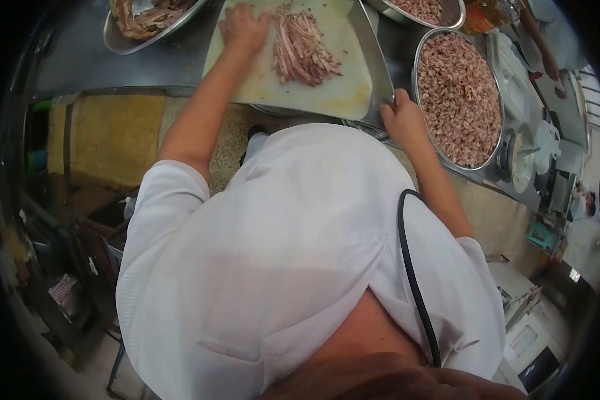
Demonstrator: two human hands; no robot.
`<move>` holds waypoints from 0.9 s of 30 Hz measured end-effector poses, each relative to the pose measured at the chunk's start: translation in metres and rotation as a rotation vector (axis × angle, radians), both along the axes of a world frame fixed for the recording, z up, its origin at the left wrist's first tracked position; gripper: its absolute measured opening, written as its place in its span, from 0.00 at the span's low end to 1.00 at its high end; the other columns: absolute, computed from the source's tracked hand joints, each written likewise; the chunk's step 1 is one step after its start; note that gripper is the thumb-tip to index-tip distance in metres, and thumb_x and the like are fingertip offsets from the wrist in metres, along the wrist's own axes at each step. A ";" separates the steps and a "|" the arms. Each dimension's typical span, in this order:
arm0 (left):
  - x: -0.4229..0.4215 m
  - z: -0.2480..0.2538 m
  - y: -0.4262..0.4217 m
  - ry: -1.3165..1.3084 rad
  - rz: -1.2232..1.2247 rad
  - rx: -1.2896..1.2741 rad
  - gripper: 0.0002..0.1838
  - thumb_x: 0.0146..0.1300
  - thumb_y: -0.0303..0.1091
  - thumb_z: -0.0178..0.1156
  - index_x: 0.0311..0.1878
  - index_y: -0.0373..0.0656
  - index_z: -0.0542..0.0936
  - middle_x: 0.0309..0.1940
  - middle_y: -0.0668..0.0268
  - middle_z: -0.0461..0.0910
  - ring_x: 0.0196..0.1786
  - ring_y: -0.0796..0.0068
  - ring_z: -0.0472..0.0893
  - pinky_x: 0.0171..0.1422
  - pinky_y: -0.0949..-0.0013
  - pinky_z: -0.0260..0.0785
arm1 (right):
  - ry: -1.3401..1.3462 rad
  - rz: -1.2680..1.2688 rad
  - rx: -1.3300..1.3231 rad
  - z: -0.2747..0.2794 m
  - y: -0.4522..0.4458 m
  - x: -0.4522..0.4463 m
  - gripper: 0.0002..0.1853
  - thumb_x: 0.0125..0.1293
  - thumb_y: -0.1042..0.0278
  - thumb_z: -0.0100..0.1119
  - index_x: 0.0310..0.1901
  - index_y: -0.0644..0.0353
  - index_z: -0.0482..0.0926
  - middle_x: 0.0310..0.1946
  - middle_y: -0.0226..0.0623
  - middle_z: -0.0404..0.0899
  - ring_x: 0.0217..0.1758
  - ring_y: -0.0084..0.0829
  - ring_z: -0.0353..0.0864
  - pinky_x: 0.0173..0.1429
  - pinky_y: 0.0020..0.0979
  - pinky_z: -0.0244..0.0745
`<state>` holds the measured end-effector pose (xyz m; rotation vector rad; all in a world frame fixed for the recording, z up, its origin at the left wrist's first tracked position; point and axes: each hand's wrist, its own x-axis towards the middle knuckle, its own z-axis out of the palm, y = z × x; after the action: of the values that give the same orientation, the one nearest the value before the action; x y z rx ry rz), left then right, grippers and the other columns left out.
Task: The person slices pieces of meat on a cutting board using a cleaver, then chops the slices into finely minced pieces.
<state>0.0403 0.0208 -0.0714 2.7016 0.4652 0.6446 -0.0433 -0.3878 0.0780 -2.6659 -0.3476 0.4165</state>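
Observation:
On a pale cutting board lies a pile of meat strips, loosely side by side. My left hand rests on the board just left of the strips, fingers apart, holding nothing. At the board's right side, my right hand is closed around the handle of a wide-bladed cleaver. Its blade points away from me along the board's right edge, apart from the strips. Most of the handle is hidden in my fingers.
Diced meat fills an oval metal tray beside my right hand. Another tray of diced meat stands behind. Larger meat pieces sit in a tray at far left. A bottle of yellowish liquid and a bowl are at right.

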 end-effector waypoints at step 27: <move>-0.033 0.020 -0.040 -0.079 -0.552 -0.340 0.39 0.68 0.54 0.63 0.70 0.30 0.71 0.69 0.42 0.71 0.72 0.43 0.71 0.77 0.53 0.64 | 0.105 -0.234 0.467 -0.053 0.250 -0.041 0.22 0.60 0.62 0.61 0.45 0.78 0.75 0.33 0.60 0.84 0.38 0.53 0.87 0.44 0.45 0.82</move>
<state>0.0076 -0.0196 -0.0518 2.3123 -0.1817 0.4585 -0.0838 -0.1377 0.0252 -2.1865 -0.0826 0.3495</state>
